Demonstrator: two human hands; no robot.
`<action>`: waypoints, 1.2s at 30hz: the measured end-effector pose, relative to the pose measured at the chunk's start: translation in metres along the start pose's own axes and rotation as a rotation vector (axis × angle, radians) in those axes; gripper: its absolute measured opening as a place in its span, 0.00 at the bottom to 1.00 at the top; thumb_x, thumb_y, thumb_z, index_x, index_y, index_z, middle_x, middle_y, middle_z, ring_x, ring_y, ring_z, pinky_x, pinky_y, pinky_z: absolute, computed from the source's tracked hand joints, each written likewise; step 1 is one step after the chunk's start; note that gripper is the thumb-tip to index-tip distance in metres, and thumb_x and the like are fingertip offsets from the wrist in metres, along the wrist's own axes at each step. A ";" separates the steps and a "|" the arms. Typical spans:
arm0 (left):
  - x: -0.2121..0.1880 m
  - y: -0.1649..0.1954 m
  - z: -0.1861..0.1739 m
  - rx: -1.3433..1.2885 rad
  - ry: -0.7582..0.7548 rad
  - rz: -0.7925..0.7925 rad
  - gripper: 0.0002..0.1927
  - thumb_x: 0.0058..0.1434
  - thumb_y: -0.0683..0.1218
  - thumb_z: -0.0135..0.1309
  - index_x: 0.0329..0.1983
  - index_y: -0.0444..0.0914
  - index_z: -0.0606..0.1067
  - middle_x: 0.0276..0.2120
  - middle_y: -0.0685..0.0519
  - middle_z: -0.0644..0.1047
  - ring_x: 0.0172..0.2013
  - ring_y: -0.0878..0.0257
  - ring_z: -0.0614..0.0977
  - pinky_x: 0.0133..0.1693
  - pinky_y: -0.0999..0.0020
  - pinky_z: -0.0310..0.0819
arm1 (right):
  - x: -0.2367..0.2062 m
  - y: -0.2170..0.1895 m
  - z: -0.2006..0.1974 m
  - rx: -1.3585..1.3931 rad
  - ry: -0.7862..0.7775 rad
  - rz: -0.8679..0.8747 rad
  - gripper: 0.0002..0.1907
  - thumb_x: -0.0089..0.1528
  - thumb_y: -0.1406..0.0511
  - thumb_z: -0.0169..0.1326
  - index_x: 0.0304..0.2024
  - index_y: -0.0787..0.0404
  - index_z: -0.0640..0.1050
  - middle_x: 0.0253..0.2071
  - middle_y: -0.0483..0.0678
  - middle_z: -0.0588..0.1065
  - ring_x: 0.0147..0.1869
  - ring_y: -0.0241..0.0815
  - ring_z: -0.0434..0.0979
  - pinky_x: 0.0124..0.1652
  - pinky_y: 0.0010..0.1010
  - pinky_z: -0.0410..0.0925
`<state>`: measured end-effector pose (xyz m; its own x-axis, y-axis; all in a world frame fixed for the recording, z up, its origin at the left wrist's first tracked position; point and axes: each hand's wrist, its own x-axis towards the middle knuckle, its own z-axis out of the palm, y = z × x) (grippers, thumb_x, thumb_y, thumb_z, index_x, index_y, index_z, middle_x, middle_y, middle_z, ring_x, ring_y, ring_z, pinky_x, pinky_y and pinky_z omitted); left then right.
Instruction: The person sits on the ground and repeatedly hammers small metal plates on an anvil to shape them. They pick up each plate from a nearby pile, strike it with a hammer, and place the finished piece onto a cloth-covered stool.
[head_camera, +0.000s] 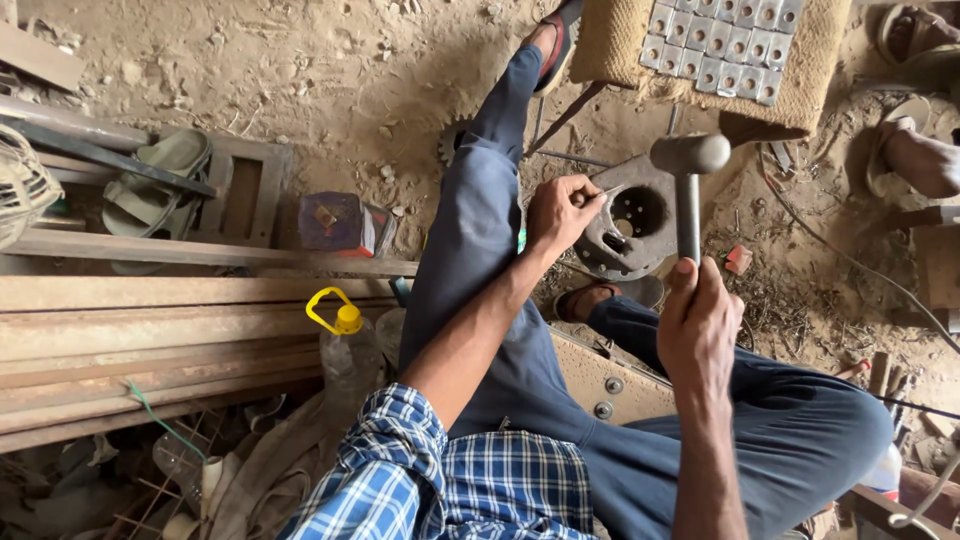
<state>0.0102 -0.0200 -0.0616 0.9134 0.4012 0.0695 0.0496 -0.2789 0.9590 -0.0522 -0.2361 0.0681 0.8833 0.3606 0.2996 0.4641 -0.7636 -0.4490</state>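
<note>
A round metal plate (630, 225) with a large centre hole and small holes around it lies on the dirt floor (330, 90), between the person's outstretched legs and just in front of a sandalled foot (590, 298). The left hand (562, 210) is closed in a pinch around a thin metal pin or punch (603, 193), whose tip rests at the plate's near rim; its exact contact point is too small to tell. The right hand (700, 320) is wrapped tight around the handle of a hammer (689, 175), its head raised above and just right of the plate, clear of the pin. As a judgement, the striking work is under way rather than done: the pin stands set and the hammer is lifted, and the plate shows no clear mark of finished work. Farther out, a coarse mat (810, 85) carries a grid of small square metal pieces (720, 40), another person's sandalled foot (915, 155) shows at the right edge, and to the left lie rusty steel bars (150, 330), a plastic bottle with a yellow cap (348, 350) and a small purple box (335, 222).
</note>
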 end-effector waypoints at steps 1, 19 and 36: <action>0.001 -0.001 0.001 -0.010 0.000 0.012 0.07 0.57 0.47 0.64 0.29 0.40 0.81 0.22 0.56 0.81 0.20 0.68 0.77 0.23 0.70 0.68 | 0.001 -0.004 0.004 0.094 -0.026 0.100 0.21 0.80 0.57 0.36 0.36 0.59 0.70 0.19 0.43 0.67 0.14 0.32 0.57 0.16 0.30 0.55; 0.000 -0.001 -0.001 -0.040 -0.027 -0.016 0.07 0.57 0.48 0.64 0.31 0.40 0.82 0.22 0.58 0.80 0.21 0.70 0.77 0.24 0.71 0.67 | -0.024 -0.003 0.009 -0.090 -0.006 0.124 0.21 0.80 0.54 0.37 0.40 0.60 0.72 0.20 0.45 0.63 0.22 0.38 0.50 0.34 0.35 0.55; 0.001 0.001 -0.001 -0.044 -0.011 -0.017 0.08 0.55 0.49 0.65 0.29 0.40 0.82 0.21 0.58 0.80 0.20 0.69 0.76 0.23 0.70 0.67 | -0.007 -0.006 0.012 -0.135 0.028 -0.008 0.25 0.83 0.55 0.37 0.35 0.58 0.70 0.17 0.43 0.63 0.17 0.37 0.52 0.27 0.36 0.58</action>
<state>0.0104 -0.0188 -0.0601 0.9168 0.3962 0.0498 0.0479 -0.2330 0.9713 -0.0606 -0.2274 0.0591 0.8765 0.3534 0.3269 0.4562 -0.8264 -0.3299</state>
